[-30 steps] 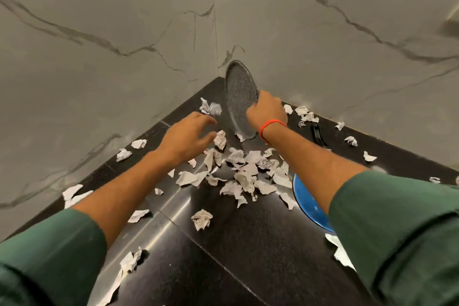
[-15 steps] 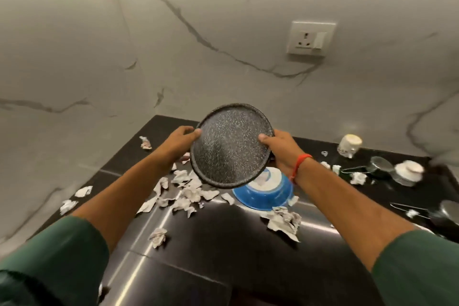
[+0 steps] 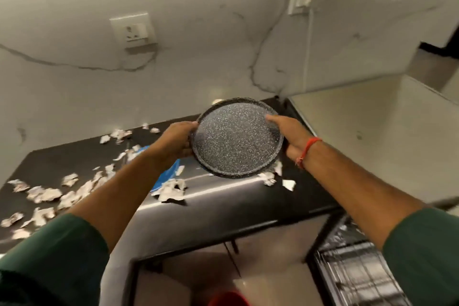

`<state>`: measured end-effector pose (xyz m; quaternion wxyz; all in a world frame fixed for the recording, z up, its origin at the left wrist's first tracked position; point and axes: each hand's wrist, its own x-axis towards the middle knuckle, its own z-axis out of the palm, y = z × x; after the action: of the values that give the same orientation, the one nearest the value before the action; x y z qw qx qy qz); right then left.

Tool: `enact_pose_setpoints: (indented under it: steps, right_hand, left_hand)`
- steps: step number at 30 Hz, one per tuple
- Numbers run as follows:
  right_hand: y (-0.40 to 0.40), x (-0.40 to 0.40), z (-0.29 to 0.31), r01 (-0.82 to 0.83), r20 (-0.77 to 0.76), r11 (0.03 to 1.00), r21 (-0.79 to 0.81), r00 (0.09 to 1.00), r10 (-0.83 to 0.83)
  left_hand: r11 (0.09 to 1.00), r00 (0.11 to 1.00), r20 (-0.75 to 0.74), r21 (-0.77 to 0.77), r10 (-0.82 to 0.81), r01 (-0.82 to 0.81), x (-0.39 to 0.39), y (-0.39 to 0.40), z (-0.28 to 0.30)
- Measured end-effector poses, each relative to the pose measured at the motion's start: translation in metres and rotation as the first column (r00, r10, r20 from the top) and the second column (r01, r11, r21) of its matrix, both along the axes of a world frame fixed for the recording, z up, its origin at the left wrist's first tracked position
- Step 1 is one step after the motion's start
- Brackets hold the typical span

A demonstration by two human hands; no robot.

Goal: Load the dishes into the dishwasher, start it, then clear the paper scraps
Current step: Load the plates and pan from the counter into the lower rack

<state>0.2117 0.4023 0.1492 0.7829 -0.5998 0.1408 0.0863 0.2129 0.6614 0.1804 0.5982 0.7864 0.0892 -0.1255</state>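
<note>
Tabletop (image 3: 223, 196): black, glossy, set against a marble-patterned wall; bright reflection band across its near part. Torn paper scraps (image 3: 44, 194) lie scattered over the left half, thickest towards the left edge. More scraps near the wall (image 3: 116, 134). One larger crumpled scrap (image 3: 170, 190) lies near the front edge, just beside a blue dish (image 3: 165, 177), which is partly hidden. A few scraps (image 3: 289, 184) at the right end. View blurred; scrap count not determinable.

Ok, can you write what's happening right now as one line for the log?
step: load dishes | hands: left and right grip speckled plate | plate: above counter | paper scraps: uncleared
</note>
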Motion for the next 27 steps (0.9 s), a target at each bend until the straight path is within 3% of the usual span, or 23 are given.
enact_pose_setpoints:
  steps: [6,13,19,27]
  right_hand:
    - [-0.158,-0.087,-0.009,0.128,-0.004,0.981,0.144,0.992,-0.129]
    - [-0.304,-0.206,-0.038,0.48,-0.088,0.861,0.17,0.877,-0.472]
    - [-0.38,-0.297,-0.078,0.736,-0.198,0.669,0.104,0.674,-0.711]
    - [-0.438,-0.377,-0.108,0.922,-0.351,0.362,-0.136,0.297,-0.888]
  left_hand:
    - [0.977,0.978,-0.049,0.054,-0.202,0.204,-0.011,-0.156,-0.009]
    - [0.828,0.83,-0.139,0.085,-0.54,0.554,-0.048,-0.354,-0.037]
    - [0.632,0.626,-0.203,0.041,-0.753,0.774,-0.088,-0.48,-0.081]
    - [0.382,0.37,-0.154,-0.052,-0.916,0.923,-0.116,-0.612,-0.132]
